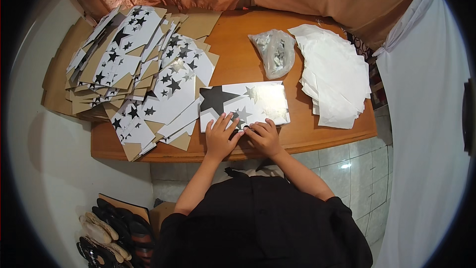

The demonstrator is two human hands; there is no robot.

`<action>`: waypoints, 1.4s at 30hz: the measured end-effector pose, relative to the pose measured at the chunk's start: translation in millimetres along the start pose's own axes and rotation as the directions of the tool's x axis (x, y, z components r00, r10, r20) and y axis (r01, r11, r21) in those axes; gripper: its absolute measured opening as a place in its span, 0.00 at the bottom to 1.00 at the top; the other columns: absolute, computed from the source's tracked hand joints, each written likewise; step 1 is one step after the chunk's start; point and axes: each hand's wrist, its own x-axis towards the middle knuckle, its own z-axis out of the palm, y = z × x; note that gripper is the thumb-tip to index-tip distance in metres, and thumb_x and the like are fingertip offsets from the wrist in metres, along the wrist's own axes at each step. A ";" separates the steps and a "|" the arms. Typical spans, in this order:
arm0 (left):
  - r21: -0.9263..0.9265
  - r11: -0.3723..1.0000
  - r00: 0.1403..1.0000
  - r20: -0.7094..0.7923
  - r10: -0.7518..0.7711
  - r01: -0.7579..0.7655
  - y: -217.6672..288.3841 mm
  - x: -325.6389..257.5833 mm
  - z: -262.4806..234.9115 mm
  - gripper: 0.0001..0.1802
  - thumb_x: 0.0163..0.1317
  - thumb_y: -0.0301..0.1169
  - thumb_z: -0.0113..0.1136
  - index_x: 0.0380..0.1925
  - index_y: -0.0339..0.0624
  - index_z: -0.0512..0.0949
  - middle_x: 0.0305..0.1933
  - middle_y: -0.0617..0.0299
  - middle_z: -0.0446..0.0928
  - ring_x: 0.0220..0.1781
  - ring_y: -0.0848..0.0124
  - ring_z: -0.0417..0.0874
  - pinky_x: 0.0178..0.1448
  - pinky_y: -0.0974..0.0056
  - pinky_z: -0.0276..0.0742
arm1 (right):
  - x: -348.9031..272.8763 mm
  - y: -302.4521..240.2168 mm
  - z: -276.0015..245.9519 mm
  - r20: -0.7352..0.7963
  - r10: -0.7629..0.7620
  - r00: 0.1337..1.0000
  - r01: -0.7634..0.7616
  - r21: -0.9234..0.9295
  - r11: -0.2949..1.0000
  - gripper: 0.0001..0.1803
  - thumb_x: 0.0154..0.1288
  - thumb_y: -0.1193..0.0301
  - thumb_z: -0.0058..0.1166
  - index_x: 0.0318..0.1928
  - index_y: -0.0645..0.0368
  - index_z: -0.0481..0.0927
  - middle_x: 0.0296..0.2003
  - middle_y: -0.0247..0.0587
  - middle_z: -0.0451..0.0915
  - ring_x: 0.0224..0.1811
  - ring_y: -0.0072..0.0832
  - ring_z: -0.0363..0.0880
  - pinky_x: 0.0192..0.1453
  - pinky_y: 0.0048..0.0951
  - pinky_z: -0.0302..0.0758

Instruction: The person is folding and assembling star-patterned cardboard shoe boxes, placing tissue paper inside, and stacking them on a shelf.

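Note:
In front of me on the table lies a flat white box printed with black, grey and shiny stars. My left hand rests on its near left part, fingers bent over the top and thumb at the front edge. Beside it, my right hand grips the same edge, its fingertips close to my left thumb. A small dark spot shows between the two hands at the edge; I cannot make out what it is. The undersides of both hands are hidden.
At the left, star-printed cardboard sheets are heaped in overlapping piles. Behind the box sits a clear plastic bag of small pieces. White paper sheets are stacked on the right of the wooden table. Shoes lie at lower left.

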 end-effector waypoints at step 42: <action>-0.154 0.933 0.845 -0.395 -0.359 0.325 -18.0 -35.3 22.7 0.41 0.42 0.49 0.71 0.56 0.46 0.67 0.63 0.40 0.54 0.64 0.49 0.58 0.64 0.46 0.55 | -27.0 56.4 -57.0 0.128 0.662 0.738 -0.670 0.246 0.700 0.58 0.37 0.55 0.72 0.67 0.58 0.52 0.63 0.58 0.55 0.67 0.52 0.52 0.68 0.47 0.53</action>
